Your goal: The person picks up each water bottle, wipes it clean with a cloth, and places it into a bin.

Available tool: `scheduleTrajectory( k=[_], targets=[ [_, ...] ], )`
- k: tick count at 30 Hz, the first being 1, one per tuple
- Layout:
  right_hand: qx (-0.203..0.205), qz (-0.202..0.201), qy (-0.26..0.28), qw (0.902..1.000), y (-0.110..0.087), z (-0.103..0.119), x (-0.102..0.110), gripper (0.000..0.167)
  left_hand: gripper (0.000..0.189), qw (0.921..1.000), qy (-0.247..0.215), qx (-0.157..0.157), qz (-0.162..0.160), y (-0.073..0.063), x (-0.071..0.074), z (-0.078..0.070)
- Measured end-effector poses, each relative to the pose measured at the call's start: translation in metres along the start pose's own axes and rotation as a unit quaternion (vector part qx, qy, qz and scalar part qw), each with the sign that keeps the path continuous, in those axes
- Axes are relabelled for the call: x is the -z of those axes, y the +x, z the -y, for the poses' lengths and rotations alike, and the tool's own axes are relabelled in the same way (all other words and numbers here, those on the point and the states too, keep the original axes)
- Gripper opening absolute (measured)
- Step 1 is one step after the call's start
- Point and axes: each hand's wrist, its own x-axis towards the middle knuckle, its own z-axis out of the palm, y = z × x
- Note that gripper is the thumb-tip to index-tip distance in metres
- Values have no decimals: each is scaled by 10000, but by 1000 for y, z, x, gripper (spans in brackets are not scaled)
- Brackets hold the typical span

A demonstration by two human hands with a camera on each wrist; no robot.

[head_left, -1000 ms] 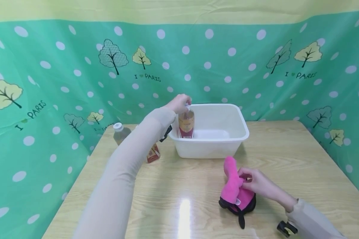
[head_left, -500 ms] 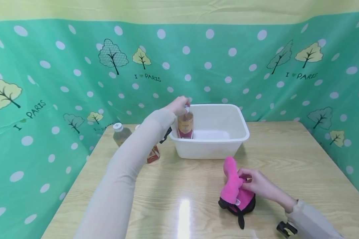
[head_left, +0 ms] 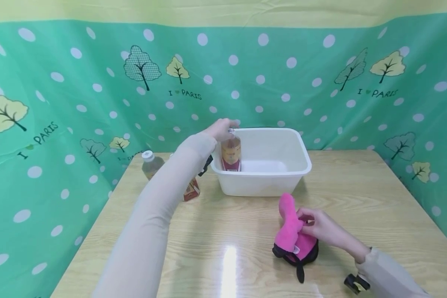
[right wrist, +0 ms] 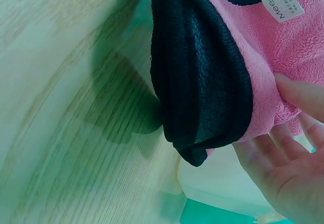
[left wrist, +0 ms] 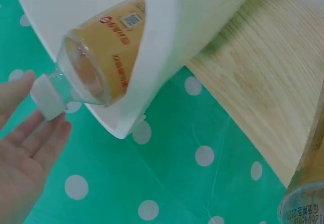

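A clear plastic bottle (head_left: 231, 154) with a white cap and an orange and dark red label stands inside the left end of a white basin (head_left: 262, 179). My left hand (head_left: 220, 129) is at its cap (left wrist: 48, 97); in the left wrist view the thumb and fingertips touch opposite sides of the cap. On the table in front of the basin lies a soft pink plush item (head_left: 291, 231) with black trim and a white tag (right wrist: 282, 6); its exact kind is unclear. My right hand (head_left: 322, 227) pinches the pink fabric between thumb and fingers.
Left of the basin, another white-capped bottle (head_left: 151, 164) stands, partly behind the left sleeve (head_left: 152, 207). A red-labelled bottle (head_left: 191, 190) is mostly hidden by that arm. Green dotted cloth (head_left: 253, 74) hangs around the wooden table (head_left: 201, 244).
My left fingers look slightly straighter at the cap than before. The bottle shifted slightly left early on and has since stayed in the basin. The right hand and plush item have not moved.
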Motion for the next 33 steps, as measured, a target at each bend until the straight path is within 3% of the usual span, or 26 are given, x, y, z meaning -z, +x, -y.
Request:
scheduleTrajectory(
  k=[6, 11, 23, 33],
  targets=[
    [-75, 3, 27, 10000, -2, 0, 0, 14, 47, 9992, -261, -253, -168, -8, 13, 4],
    [-136, 4, 65, 9999, -2, 0, 1, 14, 50, 9986, -175, -435, -237, -21, 21, 9],
    [-232, 50, 68, 9997, 0, 0, 2, 15, 44, 9948, 381, -898, -282, -60, 31, 24],
    [-222, 38, 11, 9997, 2, 1, 1, 14, 37, 9901, 415, -1144, -698, -97, 38, 46]
  ],
)
